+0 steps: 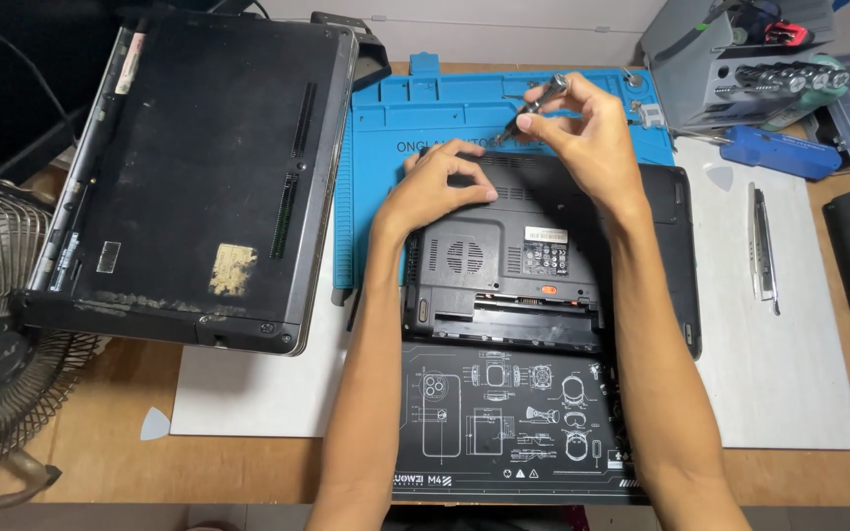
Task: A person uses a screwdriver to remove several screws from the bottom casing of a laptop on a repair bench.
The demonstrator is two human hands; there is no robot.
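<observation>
1. Small black plastic laptop (543,265), underside up on the table (130,393); my left hand (435,187) lies flat, fingers spread, on its rear edge.
2. My right hand (592,138) is closed around a slim metal screwdriver (533,106), tip at that edge.
3. Base cover on; I judge unscrewing barely started.

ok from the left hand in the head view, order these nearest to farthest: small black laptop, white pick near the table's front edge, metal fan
1. small black laptop, under the left hand, touching it
2. white pick, lower left on the table
3. metal fan, far left edge
</observation>
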